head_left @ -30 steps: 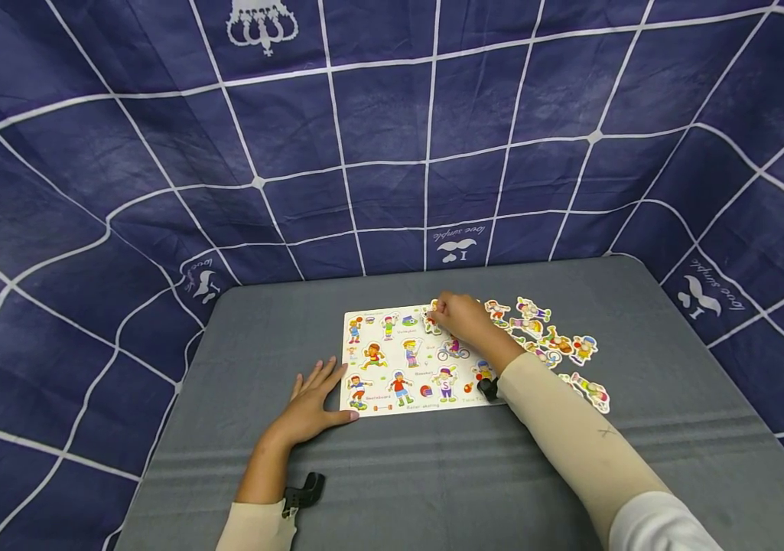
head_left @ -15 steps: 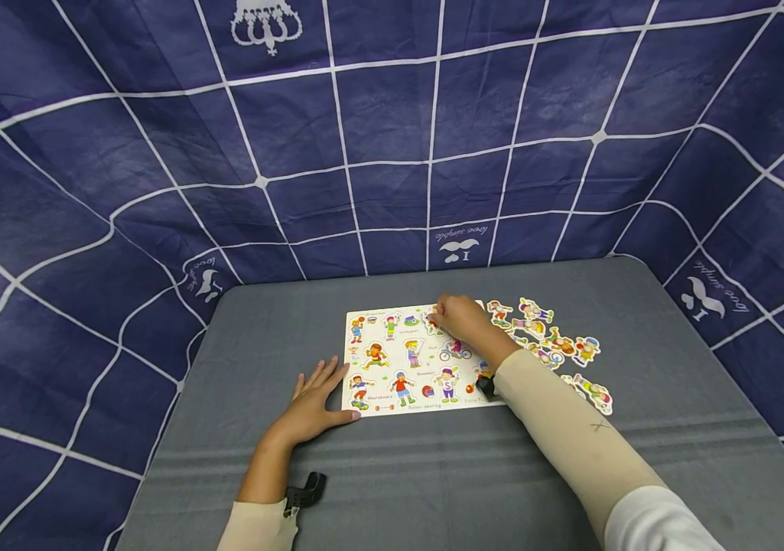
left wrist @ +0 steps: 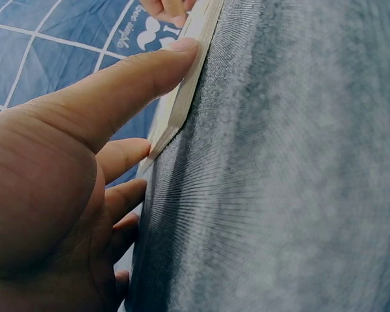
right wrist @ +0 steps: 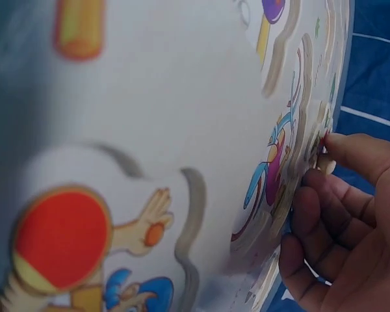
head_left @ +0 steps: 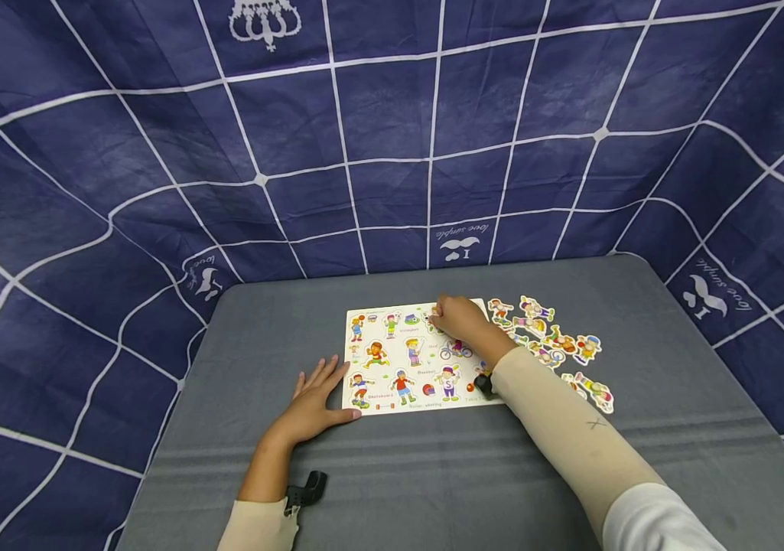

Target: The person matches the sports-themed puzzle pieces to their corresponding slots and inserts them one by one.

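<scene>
The white puzzle board (head_left: 394,365) lies flat on the grey cloth-covered table (head_left: 392,474), its recesses printed with children at sports; the left hand (head_left: 312,408) rests at its near left corner with the fingers spread, the thumb on top of the near edge and fingertips touching the left edge; the right hand (head_left: 460,317) reaches over the right part of the board, its fingers curled and the thumb against them, pinching a small figure piece (head_left: 431,327) at the far edge; the piece is mostly hidden by the fingers, so whether it sits fully in a recess I cannot tell.

Just nearer than the right hand is the printed cyclist (head_left: 456,350); at the near right corner, partly under the right wrist, is a table-tennis player with a red paddle (right wrist: 62,237). Loose figure pieces (head_left: 560,340) lie in an overlapping spread right of the board; beige sleeves (head_left: 564,428) cover both forearms; a dark blue curtain (head_left: 385,122) with white grid lines hangs beyond the table.
</scene>
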### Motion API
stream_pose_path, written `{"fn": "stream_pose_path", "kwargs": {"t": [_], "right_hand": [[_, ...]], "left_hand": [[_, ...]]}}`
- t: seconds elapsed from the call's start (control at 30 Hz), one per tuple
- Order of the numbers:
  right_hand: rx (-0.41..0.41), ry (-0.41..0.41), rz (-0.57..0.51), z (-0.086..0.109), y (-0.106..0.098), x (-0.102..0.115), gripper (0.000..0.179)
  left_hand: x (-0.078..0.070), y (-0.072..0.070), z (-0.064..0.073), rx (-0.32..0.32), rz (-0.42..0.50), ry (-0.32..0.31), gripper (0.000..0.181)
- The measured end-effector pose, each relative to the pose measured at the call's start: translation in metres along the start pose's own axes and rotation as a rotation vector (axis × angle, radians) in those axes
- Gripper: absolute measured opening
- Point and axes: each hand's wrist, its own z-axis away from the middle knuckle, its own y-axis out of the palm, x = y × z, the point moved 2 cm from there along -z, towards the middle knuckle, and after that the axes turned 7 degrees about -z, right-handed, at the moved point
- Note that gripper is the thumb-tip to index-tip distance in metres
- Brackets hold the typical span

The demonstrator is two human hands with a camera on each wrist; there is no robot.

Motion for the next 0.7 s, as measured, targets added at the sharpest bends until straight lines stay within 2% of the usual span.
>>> {"fn": "stream_pose_path", "kwargs": {"t": [0.2,0.7], "right_hand": [[-0.003,-0.008,-0.032,-0.0028,0.0036,-0.001,0.012],[-0.009,-0.022,-0.045,-0.0042,0.0068,-0.0028,0.009]], "left_hand": [[0.0001,0.0002,-0.0005,0.002,-0.007,-0.002,0.1],[-0.001,-0.0005,-0.0005,-0.004,-0.013,0.001,0.1]]}}
